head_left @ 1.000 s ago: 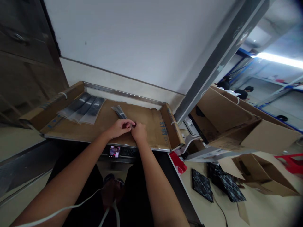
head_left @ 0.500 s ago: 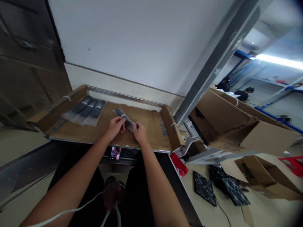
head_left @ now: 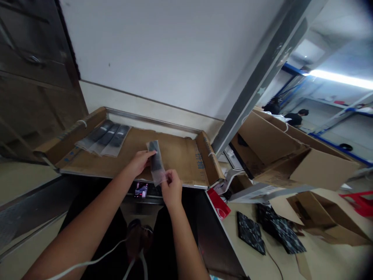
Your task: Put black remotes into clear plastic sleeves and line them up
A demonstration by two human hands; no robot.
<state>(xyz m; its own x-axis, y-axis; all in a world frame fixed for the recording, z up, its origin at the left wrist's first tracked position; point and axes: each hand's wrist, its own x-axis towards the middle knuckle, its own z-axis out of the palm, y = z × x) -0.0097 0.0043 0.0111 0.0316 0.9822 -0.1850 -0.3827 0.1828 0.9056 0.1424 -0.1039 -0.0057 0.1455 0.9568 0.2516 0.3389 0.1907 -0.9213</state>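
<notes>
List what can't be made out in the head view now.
Dark item in the clear plastic sleeve: film and blur hide its detail.
Left hand: fingertips pass behind the sleeve, grip unclear.
Phone screen: too small, blurred.
Distant person: hands hidden behind the open cardboard box.

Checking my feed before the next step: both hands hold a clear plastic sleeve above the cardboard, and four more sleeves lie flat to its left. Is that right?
Not quite: the head view shows three flat sleeves, not four. The rest stands: the left hand and right hand hold the clear plastic sleeve above the cardboard, with those sleeves to its left.
</notes>
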